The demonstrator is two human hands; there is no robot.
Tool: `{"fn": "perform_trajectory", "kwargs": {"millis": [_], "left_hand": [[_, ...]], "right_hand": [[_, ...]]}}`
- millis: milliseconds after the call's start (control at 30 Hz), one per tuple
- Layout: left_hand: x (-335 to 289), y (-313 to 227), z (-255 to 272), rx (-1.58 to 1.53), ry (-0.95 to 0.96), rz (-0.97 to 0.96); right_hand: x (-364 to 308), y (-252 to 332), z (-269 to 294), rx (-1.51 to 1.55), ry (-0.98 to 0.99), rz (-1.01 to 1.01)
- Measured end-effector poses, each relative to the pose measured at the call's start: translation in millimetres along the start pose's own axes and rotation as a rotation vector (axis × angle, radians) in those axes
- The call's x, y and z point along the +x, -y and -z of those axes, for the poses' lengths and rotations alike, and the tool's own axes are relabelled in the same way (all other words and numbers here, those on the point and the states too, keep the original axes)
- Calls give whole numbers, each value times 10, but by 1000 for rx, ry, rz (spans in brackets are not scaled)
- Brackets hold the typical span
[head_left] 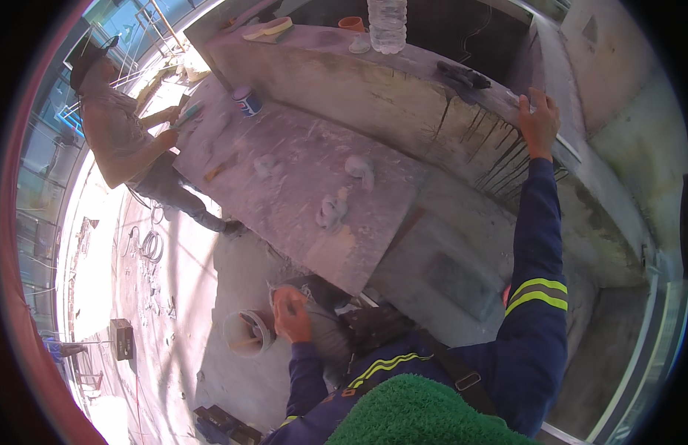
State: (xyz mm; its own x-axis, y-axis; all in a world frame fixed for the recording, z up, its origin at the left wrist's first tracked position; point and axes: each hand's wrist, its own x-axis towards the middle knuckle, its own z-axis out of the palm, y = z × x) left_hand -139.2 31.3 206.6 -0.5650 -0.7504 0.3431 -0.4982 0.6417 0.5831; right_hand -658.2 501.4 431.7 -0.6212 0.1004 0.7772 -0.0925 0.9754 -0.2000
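Resting right hand (539, 127) on ledge (416, 65), behind the bench (284, 200).
Press evenly with fingers (538, 100) slightly apart, and lean slowly, without slipping. Mind left hand (290, 313), curled just beside the bucket (232, 337): cannot tell if clamped on anything.

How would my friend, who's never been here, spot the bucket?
Find the large, dusty board, then the person's left hand below its near edge. Just left of that hand is a round whitish bucket. Its pale colour and the brown stick-like thing inside set it apart from the blue cylindrical can on the board.
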Motion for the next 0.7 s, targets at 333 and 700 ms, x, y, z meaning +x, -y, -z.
{"fn": "perform_trajectory", "kwargs": {"millis": [333, 700], "left_hand": [[31, -287, 102, -75, 25, 27], [-118, -403, 300, -98, -7, 39]], "right_hand": [[-4, -488, -139, -236, 317, -67], [14, -1371, -873, -1148, 513, 408]]}}
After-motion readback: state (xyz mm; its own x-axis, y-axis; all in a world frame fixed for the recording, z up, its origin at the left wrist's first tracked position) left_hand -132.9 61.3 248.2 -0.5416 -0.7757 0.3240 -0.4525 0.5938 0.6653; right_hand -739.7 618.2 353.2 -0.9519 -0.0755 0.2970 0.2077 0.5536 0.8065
